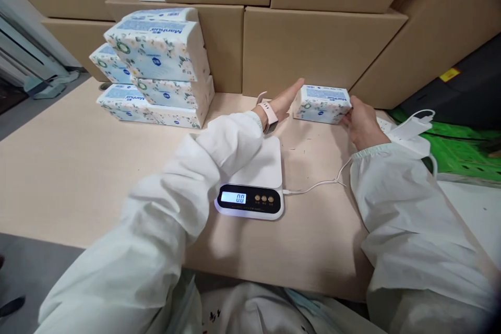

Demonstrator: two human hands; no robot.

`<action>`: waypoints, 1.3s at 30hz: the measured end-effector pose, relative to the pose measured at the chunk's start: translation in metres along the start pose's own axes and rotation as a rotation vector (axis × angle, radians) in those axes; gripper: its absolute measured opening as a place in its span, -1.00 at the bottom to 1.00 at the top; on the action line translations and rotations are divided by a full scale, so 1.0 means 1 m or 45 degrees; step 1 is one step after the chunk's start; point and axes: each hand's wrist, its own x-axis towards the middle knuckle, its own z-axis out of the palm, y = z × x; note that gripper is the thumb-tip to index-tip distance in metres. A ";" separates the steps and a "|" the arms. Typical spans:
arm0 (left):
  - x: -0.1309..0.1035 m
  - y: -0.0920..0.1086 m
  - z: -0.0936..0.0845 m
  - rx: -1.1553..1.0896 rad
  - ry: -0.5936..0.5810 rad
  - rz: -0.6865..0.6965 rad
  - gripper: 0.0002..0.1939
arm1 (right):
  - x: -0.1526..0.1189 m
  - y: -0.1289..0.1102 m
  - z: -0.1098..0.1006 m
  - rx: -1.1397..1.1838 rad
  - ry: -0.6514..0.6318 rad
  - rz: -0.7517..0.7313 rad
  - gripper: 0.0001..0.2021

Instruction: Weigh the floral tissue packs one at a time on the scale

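Note:
A floral pack of tissues [321,105] rests on the table before the cardboard boxes. At its right end, my right hand [364,122] has its fingers curled round the edge. My left hand [284,103], with a pink-strapped watch at the wrist, is stretched out flat beside the pack's left end; whether it touches is hard to tell. Below my left forearm stands a white kitchen scale [270,164], partly covered by the sleeve, with 0.0 on its lit display. More tissue packs [156,57] are piled at the left.
Large cardboard boxes [313,47] line the back of the table [156,167]. A white cable [317,185] runs from the scale toward a white power strip [410,133] at the right. Behind that is a green crate [462,151].

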 end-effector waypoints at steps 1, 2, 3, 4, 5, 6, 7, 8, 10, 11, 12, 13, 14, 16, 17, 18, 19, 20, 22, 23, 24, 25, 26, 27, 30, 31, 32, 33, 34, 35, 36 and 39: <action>-0.003 0.005 0.008 0.002 0.025 -0.076 -0.32 | -0.004 -0.004 0.001 0.068 -0.025 0.043 -0.79; -0.011 0.013 0.014 0.000 0.031 -0.136 -0.32 | -0.009 -0.009 0.001 0.121 -0.044 0.065 -0.82; -0.023 0.023 0.017 -0.014 0.003 -0.151 -0.32 | -0.017 -0.014 0.000 0.170 -0.060 0.069 -0.85; -0.041 0.035 0.018 -0.020 -0.054 -0.126 -0.33 | -0.027 -0.020 -0.003 0.213 -0.076 0.063 -0.86; -0.063 0.047 0.016 -0.022 -0.126 -0.070 -0.35 | -0.041 -0.027 -0.007 0.260 -0.109 0.038 -0.87; -0.088 0.058 0.011 -0.009 -0.196 -0.001 -0.37 | -0.057 -0.033 -0.012 0.311 -0.163 -0.008 -0.86; -0.115 0.068 0.004 0.007 -0.208 0.056 -0.43 | -0.077 -0.040 -0.016 0.356 -0.241 -0.069 -0.83; -0.144 0.075 -0.003 0.021 -0.163 0.100 -0.53 | -0.098 -0.046 -0.021 0.395 -0.336 -0.137 -0.79; -0.201 0.080 -0.020 0.031 -0.055 0.119 -0.64 | -0.143 -0.053 -0.028 0.426 -0.532 -0.261 -0.69; -0.227 0.077 -0.029 0.030 -0.014 0.136 -0.67 | -0.164 -0.054 -0.029 0.424 -0.611 -0.300 -0.64; -0.250 0.071 -0.037 0.040 0.006 0.158 -0.67 | -0.183 -0.052 -0.029 0.410 -0.675 -0.314 -0.60; -0.270 0.063 -0.044 0.061 0.013 0.179 -0.63 | -0.199 -0.049 -0.028 0.399 -0.723 -0.316 -0.56; -0.287 0.053 -0.051 0.089 0.016 0.194 -0.56 | -0.213 -0.044 -0.026 0.393 -0.750 -0.309 -0.52; -0.311 0.031 -0.063 0.145 0.019 0.188 -0.45 | -0.233 -0.030 -0.019 0.386 -0.780 -0.285 -0.49; -0.318 0.021 -0.067 0.157 0.028 0.173 -0.43 | -0.240 -0.023 -0.016 0.386 -0.786 -0.281 -0.48; -0.322 0.013 -0.072 0.157 0.038 0.158 -0.43 | -0.245 -0.016 -0.013 0.390 -0.791 -0.294 -0.47; -0.324 0.005 -0.076 0.152 0.040 0.150 -0.42 | -0.249 -0.010 -0.012 0.392 -0.792 -0.322 -0.46; -0.324 -0.001 -0.080 0.149 0.050 0.154 -0.41 | -0.252 -0.004 -0.011 0.382 -0.783 -0.358 -0.47; -0.319 -0.012 -0.089 0.151 0.117 0.196 -0.39 | -0.254 0.006 -0.012 0.318 -0.693 -0.457 -0.52; -0.315 -0.017 -0.094 0.151 0.180 0.224 -0.39 | -0.253 0.011 -0.014 0.260 -0.610 -0.532 -0.54; -0.309 -0.022 -0.099 0.145 0.259 0.253 -0.39 | -0.251 0.016 -0.015 0.193 -0.505 -0.636 -0.56; -0.303 -0.027 -0.105 0.130 0.345 0.283 -0.40 | -0.247 0.022 -0.017 0.128 -0.379 -0.765 -0.56; -0.296 -0.031 -0.111 0.106 0.432 0.308 -0.43 | -0.242 0.027 -0.019 0.073 -0.241 -0.911 -0.55; -0.290 -0.036 -0.117 0.075 0.516 0.329 -0.45 | -0.237 0.033 -0.020 0.027 -0.108 -1.046 -0.54; -0.275 -0.051 -0.132 -0.032 0.710 0.341 -0.55 | -0.224 0.047 -0.020 -0.005 0.155 -1.166 -0.59; -0.272 -0.054 -0.135 -0.059 0.738 0.329 -0.57 | -0.222 0.050 -0.019 0.020 0.182 -1.129 -0.61; -0.271 -0.057 -0.137 -0.079 0.748 0.315 -0.58 | -0.221 0.051 -0.018 0.059 0.190 -1.084 -0.63; -0.271 -0.060 -0.138 -0.091 0.740 0.301 -0.59 | -0.221 0.052 -0.017 0.101 0.189 -1.043 -0.64; -0.272 -0.061 -0.139 -0.097 0.722 0.289 -0.59 | -0.222 0.051 -0.017 0.135 0.184 -1.018 -0.64; -0.273 -0.062 -0.138 -0.101 0.702 0.279 -0.59 | -0.223 0.050 -0.016 0.153 0.175 -1.001 -0.65; -0.274 -0.063 -0.138 -0.105 0.683 0.268 -0.59 | -0.225 0.050 -0.015 0.158 0.163 -0.983 -0.65; -0.276 -0.063 -0.136 -0.119 0.632 0.240 -0.60 | -0.229 0.048 -0.014 0.152 0.093 -0.913 -0.66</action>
